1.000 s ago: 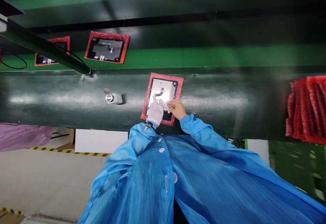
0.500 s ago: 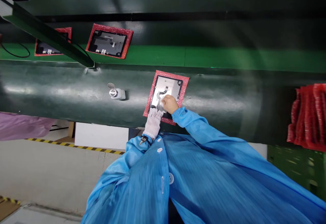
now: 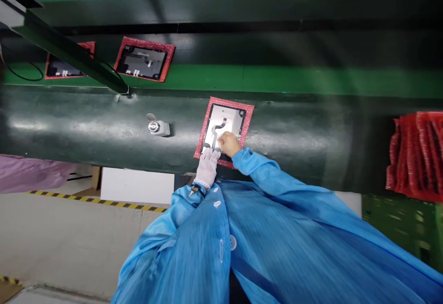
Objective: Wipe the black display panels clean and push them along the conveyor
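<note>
- Item: flat rectangular display panel with black frame and silver back point(image 3: 230, 118), lying silver side up on a red bubble-foam sheet point(image 3: 205, 131), near the counter's front edge.
- Attached part: thin dark flex ribbon point(image 3: 218, 131), curving across the silver back.
- Handling (judged): light, thin and stiff but fragile, with a soft flex that creases easily. Best held by the outer edges of the black frame, clear of the ribbon.
- White-gloved left hand point(image 3: 207, 168): at the panel's near edge, fingers against it. Gripping or merely resting: cannot tell.
- Bare right hand point(image 3: 228, 144): fingers curled down onto the silver back beside the ribbon. Pinching or only pressing: cannot tell.
- Surface: dark green glossy counter point(image 3: 294, 142), smooth and reflective.
- Also on it: two similar black-framed panels on red foam sheets point(image 3: 143, 59), farther off; small chrome fitting on a white block point(image 3: 155, 128); stack of red foam sheets point(image 3: 415, 152) at right.
- Room: grey floor point(image 3: 69, 244) with yellow-and-black hazard tape point(image 3: 97, 202); purple plastic sheeting point(image 3: 31, 173); blue antistatic coat point(image 3: 263, 211) on the wearer.
</note>
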Tool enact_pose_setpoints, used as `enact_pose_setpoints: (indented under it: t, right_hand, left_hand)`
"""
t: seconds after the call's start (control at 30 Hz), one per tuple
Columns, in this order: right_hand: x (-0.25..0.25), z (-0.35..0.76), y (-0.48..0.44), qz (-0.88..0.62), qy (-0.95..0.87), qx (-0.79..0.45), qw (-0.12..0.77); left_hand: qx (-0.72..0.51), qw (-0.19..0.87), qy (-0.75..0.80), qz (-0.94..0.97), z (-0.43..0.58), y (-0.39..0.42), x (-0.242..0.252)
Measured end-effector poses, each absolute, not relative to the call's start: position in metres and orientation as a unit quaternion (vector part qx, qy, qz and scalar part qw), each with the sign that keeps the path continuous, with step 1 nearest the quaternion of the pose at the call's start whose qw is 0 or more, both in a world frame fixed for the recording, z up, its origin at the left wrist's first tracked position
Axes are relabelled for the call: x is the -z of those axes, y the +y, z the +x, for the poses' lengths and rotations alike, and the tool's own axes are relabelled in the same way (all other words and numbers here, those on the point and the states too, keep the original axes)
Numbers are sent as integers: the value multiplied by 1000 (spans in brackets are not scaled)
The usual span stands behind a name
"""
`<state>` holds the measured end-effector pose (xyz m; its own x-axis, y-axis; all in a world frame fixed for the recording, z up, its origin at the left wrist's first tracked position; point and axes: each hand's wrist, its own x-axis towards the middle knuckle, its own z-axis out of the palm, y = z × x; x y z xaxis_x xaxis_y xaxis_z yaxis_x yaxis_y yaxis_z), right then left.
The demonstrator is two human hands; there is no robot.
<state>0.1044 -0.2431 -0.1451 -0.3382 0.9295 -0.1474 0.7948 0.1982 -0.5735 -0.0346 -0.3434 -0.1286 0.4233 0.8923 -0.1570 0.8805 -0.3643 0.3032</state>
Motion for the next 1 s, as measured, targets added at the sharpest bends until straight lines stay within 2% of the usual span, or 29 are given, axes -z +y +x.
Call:
enact_pose_setpoints:
  t: [0.13, 0.33, 0.43, 0.57, 0.73, 1.0]
  right_hand:
    - [145, 108, -252, -548, -772, -300, 115]
    - [135, 153, -174, -662, -677, -284, 150]
    - [128, 174, -168, -707, -564, -348, 245]
    - [128, 193, -205, -728, -426, -402, 356]
    - [138, 203, -241, -643, -209, -571, 465]
    - [136, 205, -242, -567, -128, -671, 460]
  left_hand:
    - [-29, 185, 535, 824, -35, -342, 128]
    - [-38, 182, 533, 825, -37, -342, 112]
    - [-36, 165, 552, 816, -33, -336, 97]
    - [47, 154, 552, 818, -14, -311, 90]
    - [83, 164, 495, 849, 8, -275, 100]
    - [72, 180, 454, 870, 12, -264, 105]
